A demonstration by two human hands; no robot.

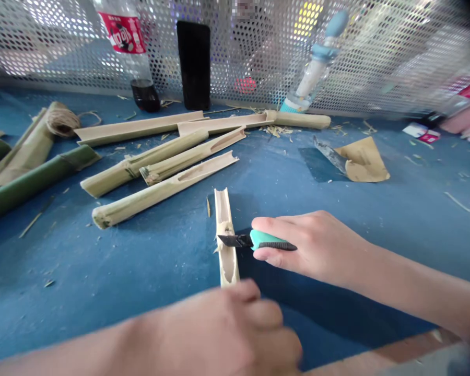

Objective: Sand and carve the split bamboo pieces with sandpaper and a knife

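My left hand, at the bottom middle, is closed around the near end of a split bamboo piece. That piece points away from me over the blue table, its hollow side up, and the gripped end is hidden under my fingers. From the right, my right hand grips a utility knife with a turquoise and black handle. The dark blade lies across the bamboo at its node, where the wood looks rough. Whether the blade cuts in or only rests there, I cannot tell.
Several cut bamboo pieces lie left and behind. Green bamboo and a twine roll are far left. A cola bottle, phone and blue-capped bottle stand by the perforated metal screen. Sandpaper lies right.
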